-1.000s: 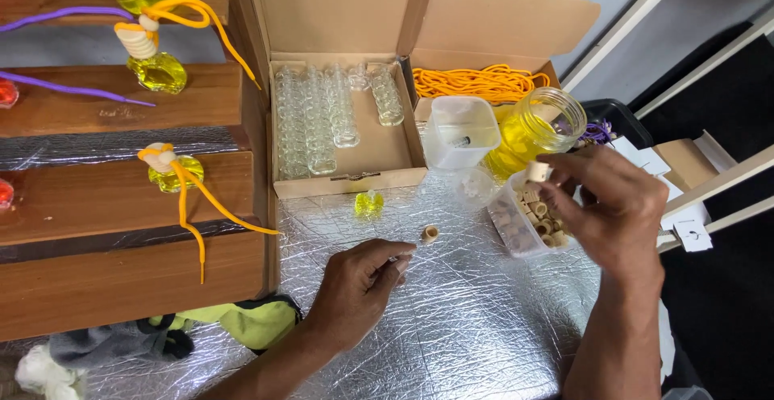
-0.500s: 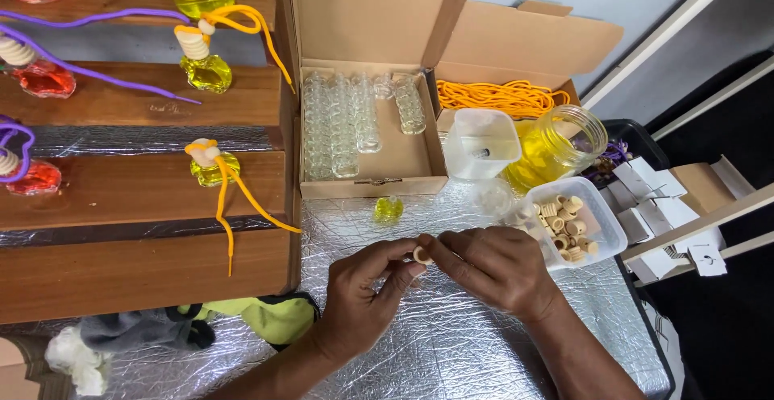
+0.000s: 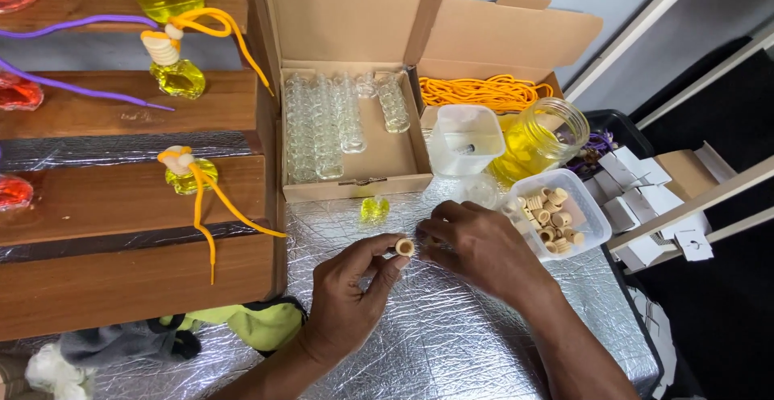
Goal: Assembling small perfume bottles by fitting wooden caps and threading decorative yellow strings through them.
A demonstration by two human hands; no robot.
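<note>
Wooden and pale, a small cork cap (image 3: 404, 247) sits pinched between thumb and forefinger of the left hand (image 3: 347, 303), fingers closed on it just above the crinkled foil-covered table (image 3: 451, 343). Its hollow end faces up toward the camera, so its short long axis runs roughly upright, tilted slightly toward the wearer. The right hand (image 3: 484, 247) meets it from the right, fingertips bunched close against the cap; whether they hold a thread or anything else I cannot tell, as the knuckles hide them.

To work the cap well, I judge it best to keep the left pinch low on the sides, leaving the bore clear, and hold it steady while the right fingertips do the fine work.

Just beyond lies a small yellow bottle (image 3: 374, 208) on the foil. To the right stands a clear tub of caps (image 3: 592, 214), then a jar of yellow liquid (image 3: 540, 138). Farther back, an open cardboard box (image 3: 387, 158) holds rows of empty glass bottles, with orange cord (image 3: 484, 92) behind.
</note>
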